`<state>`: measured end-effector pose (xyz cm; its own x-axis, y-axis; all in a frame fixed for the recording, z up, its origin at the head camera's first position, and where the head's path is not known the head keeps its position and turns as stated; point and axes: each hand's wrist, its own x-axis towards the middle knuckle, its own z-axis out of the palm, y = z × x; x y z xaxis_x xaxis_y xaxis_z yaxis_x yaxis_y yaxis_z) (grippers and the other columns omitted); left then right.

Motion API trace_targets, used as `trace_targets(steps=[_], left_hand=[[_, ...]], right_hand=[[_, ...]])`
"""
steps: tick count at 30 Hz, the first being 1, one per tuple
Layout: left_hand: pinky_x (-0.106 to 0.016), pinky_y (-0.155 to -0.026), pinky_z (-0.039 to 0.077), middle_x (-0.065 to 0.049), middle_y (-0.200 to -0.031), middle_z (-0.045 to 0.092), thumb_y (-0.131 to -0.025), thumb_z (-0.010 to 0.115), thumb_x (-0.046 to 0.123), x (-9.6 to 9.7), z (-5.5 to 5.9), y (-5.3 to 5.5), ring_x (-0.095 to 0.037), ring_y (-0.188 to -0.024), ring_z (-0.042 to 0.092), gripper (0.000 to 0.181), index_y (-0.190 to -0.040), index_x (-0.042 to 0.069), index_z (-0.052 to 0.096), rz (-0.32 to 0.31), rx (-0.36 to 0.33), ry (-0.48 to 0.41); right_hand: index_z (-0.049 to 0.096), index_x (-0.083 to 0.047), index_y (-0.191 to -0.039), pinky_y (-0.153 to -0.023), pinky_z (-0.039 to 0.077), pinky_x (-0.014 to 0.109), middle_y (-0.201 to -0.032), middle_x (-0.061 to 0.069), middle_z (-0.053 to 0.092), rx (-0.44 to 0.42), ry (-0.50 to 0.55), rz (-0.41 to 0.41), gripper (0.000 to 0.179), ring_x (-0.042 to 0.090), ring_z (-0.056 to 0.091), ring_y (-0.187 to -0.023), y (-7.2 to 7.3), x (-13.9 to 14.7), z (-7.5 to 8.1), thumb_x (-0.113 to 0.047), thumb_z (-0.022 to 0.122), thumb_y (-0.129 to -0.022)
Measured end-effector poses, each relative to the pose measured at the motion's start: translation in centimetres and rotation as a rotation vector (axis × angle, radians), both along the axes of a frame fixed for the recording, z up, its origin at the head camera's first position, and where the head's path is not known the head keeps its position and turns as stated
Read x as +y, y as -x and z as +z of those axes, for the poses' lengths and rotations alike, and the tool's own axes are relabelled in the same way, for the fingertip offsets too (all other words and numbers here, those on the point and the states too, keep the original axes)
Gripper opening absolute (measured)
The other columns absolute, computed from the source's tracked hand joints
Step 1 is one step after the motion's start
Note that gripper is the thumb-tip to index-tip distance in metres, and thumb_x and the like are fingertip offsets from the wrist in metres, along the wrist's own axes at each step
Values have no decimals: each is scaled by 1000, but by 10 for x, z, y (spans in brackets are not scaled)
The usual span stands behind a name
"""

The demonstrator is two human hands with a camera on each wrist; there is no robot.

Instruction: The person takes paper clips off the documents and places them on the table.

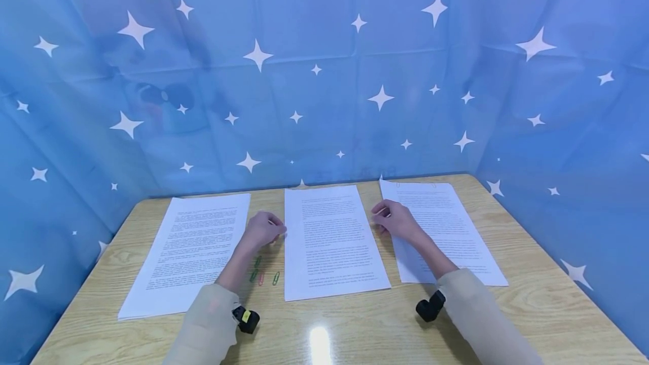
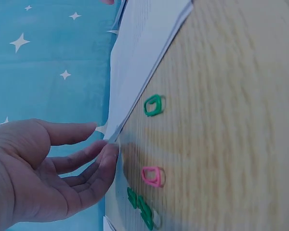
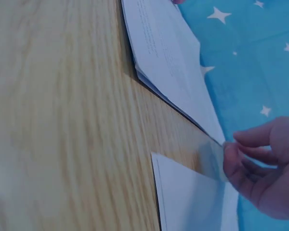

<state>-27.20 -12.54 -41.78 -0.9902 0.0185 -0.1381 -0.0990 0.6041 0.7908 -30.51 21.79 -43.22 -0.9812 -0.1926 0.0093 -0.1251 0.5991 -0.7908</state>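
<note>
Middle paper stack (image 1: 332, 241) is set on the wooden table (image 1: 375, 331) between the left stack (image 1: 198, 246) and the right stack (image 1: 441, 224). Its left edge is touched by the bent fingertips of the left hand (image 1: 265, 228), whose thumb is held apart; nothing appears gripped. Loosely curved fingers of the right hand (image 1: 395, 219) are held at or just beside its right edge, with no grip apparent. Squaring seems to be under way. Faint clips (image 1: 433, 185) seem to be fitted along the right stack's top, so that one may be judged finished. On the other two none can be made out; loose green clips (image 2: 145, 211) and a pink clip (image 2: 157, 177) are left unused.
</note>
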Motion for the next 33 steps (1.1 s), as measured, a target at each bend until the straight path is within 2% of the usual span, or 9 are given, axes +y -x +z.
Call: trace_targets(steps=[4, 9, 13, 16, 19, 24, 29, 33], left_hand=[[-35, -68, 52, -16, -96, 68, -96, 65, 12, 1, 0, 1, -28, -84, 66, 22, -110, -5, 67, 17, 37, -27], [-31, -68, 50, -13, -97, 68, -96, 65, 13, 7, 0, 0, -27, -88, 65, 20, -109, -2, 69, 33, 59, -63], [-29, -66, 50, -12, -97, 67, -95, 66, 13, 15, 0, -2, -25, -84, 64, 19, -108, -1, 69, 29, 61, -86], [-28, -66, 50, -12, -96, 67, -95, 66, 12, 22, 0, -4, -23, -83, 64, 18, -107, -1, 69, 22, 62, -94], [-28, -66, 50, -12, -95, 66, -94, 67, 11, 29, 1, -5, -23, -82, 64, 17, -105, -1, 70, 7, 63, -93], [-30, -67, 50, -11, -94, 66, -93, 69, 10, 42, 1, -7, -21, -79, 62, 14, -102, 0, 70, -29, 81, -81], [-32, -71, 51, -9, -91, 68, -92, 69, 8, 56, -1, -10, -20, -79, 63, 11, -99, -1, 70, -96, 128, -70], [-32, -72, 52, -9, -91, 69, -92, 69, 8, 70, -1, -12, -20, -81, 64, 11, -99, 0, 70, -155, 128, -71]], right_hand=[[62, 8, -115, -60, 52, 32, -92, 20, 67, 61, -22, 6, 21, 30, 65, -72, -4, 8, 3, -5, 62, -98], [63, 7, -115, -61, 54, 32, -95, 18, 67, 114, -37, 1, 21, 26, 64, -74, -8, 21, 3, -4, 62, -97], [66, 4, -111, -71, 53, 34, -97, 15, 68, 181, -88, -25, 17, 26, 65, -84, -10, 34, 2, -4, 62, -96], [66, 3, -111, -79, 50, 39, -101, 15, 68, 200, -117, -48, 16, 30, 64, -92, -12, 44, 2, -4, 62, -97], [65, 4, -111, -82, 50, 40, -103, 17, 68, 203, -117, -70, 17, 33, 64, -95, -14, 55, 2, -3, 62, -97], [64, 6, -111, -78, 50, 37, -102, 18, 67, 217, -135, -108, 18, 33, 64, -94, -20, 76, -2, -3, 62, -96], [64, 8, -108, -77, 48, 36, -99, 20, 67, 247, -164, -156, 17, 34, 63, -90, -24, 98, -7, -2, 62, -94], [62, 10, -110, -78, 48, 40, -100, 24, 66, 233, -191, -186, 20, 38, 63, -92, -28, 117, -9, 0, 62, -93]])
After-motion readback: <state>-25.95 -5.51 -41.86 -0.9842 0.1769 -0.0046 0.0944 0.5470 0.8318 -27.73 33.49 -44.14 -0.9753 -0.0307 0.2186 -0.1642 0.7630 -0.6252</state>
